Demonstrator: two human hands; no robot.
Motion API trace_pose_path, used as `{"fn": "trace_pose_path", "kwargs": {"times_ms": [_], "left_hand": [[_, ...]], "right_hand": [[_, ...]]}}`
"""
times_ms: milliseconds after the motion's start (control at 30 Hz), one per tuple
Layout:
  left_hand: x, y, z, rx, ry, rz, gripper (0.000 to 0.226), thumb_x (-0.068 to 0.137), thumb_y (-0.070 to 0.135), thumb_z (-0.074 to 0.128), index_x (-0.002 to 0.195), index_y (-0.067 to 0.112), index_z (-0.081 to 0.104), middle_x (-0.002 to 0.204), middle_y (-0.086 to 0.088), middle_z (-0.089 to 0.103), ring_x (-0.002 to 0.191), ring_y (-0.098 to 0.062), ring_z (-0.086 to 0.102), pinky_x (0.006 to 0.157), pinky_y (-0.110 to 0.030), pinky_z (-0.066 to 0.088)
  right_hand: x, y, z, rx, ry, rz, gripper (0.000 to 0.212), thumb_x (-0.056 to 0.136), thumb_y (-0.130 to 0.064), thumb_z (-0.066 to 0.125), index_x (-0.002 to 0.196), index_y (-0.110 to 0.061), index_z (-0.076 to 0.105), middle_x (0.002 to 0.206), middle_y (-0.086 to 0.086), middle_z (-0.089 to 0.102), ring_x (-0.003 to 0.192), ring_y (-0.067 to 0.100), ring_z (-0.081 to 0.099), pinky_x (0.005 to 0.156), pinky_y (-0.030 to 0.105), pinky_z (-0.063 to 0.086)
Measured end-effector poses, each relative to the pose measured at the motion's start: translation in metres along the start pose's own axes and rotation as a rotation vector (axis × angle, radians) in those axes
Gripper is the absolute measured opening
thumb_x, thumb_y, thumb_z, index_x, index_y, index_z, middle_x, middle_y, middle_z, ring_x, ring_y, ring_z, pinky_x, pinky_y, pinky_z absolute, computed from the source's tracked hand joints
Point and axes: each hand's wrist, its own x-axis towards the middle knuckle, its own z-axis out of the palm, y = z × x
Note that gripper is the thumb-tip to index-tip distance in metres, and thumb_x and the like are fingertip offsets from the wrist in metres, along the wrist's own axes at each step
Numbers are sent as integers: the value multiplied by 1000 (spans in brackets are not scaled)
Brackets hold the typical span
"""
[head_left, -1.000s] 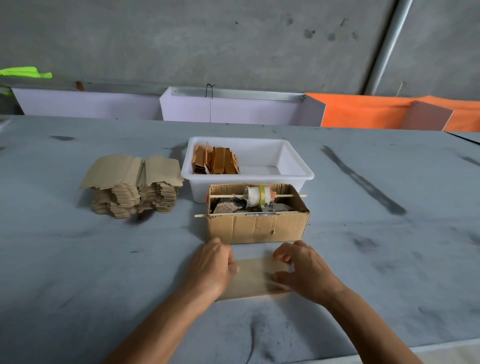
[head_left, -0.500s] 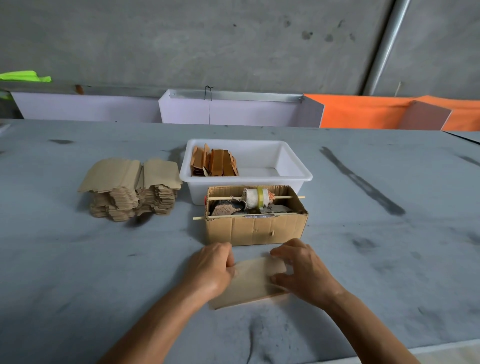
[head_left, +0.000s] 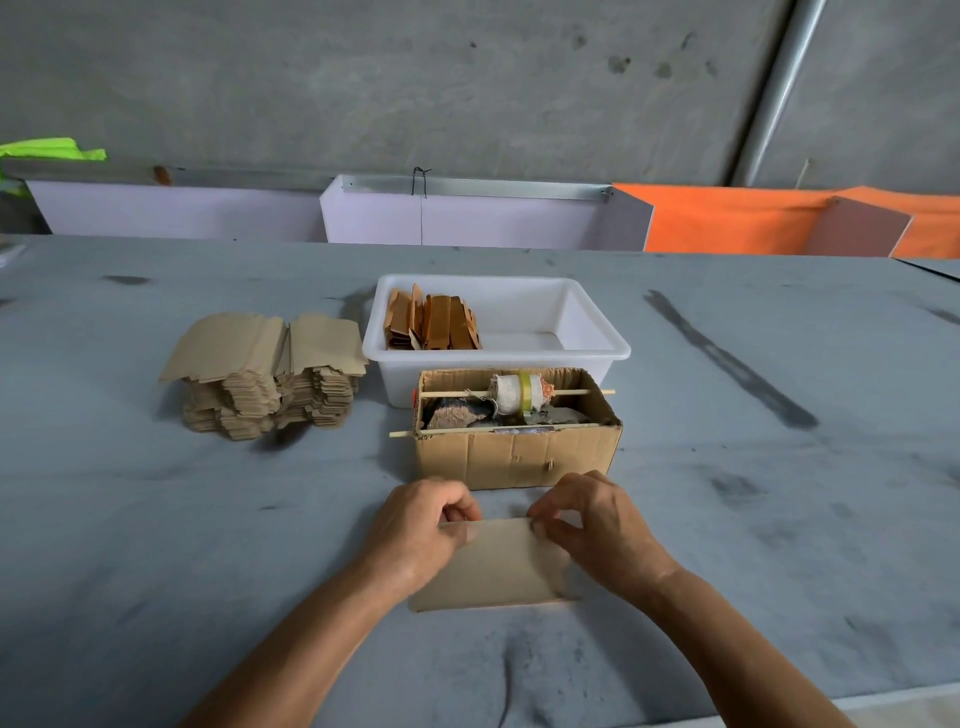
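Card sheet: I see a flat, plain tan card sheet (head_left: 498, 566), rectangular with rounded near corners. It lies on the grey counter (head_left: 156, 545), near me and mid-width.
Left grip: my left grip (head_left: 415, 530) has its fingers curled and pinches the sheet's far left corner.
Right grip: my right grip (head_left: 597, 525) pinches the far right corner between thumb and fingers.
Edges: the sheet's far edge stops just short of the cardboard box (head_left: 519, 457). I cannot tell whether my knuckles touch the box.
Open room: bare counter spreads wide to the left and right of the sheet.
Farther: two thin sticks cross the box. The white tub (head_left: 597, 338) behind it holds orange-brown folded pieces (head_left: 431, 322) at its left end.
Far left: a stack of tan card blanks (head_left: 270, 379) sits just beside the tub.
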Motion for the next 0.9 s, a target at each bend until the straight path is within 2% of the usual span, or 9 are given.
{"fn": "trace_pose_path", "kwargs": {"times_ms": [167,267,400,633,800,900], "left_hand": [[4,-1,3,37,-8,28,9,75,14,75,73,21,70,66,14,53,60,0,49,63,-21,44],[4,-2,4,64,0,72,9,76,13,74,74,20,70,65,15,51,59,1,49,60,-15,39],[2,-3,5,117,10,152,7,78,14,72,76,20,68,68,16,50,64,1,47,65,-15,35],[-4,-7,-4,178,12,198,10,86,9,63,89,16,70,82,12,53,76,-4,49,70,-12,36],[-9,-5,-6,235,17,262,8,86,6,61,87,12,66,87,5,55,83,-16,57,71,-21,39],[-13,-4,-6,312,-8,340,13,88,5,54,88,10,66,90,-5,57,88,-20,54,76,-29,41]], "right_hand": [[2,-3,0,-8,-39,-69,17,88,-10,62,97,-19,74,100,-4,65,97,13,50,81,19,42],[2,-4,-1,-40,-65,-116,19,90,-9,58,97,-19,72,102,-6,63,98,10,47,83,18,40],[1,-5,-1,-106,-45,-178,16,91,-10,57,95,-17,71,101,-4,62,99,12,46,86,28,40],[-4,-9,-2,-207,23,-303,14,87,-7,62,82,-14,72,84,0,64,87,20,52,74,37,44],[-3,-12,-6,-285,76,-386,16,67,-3,79,65,-17,71,65,-3,61,69,22,58,56,36,49],[-2,-13,-8,-404,40,-457,18,65,-8,81,63,-23,70,62,-7,59,68,19,58,55,30,47]]}}
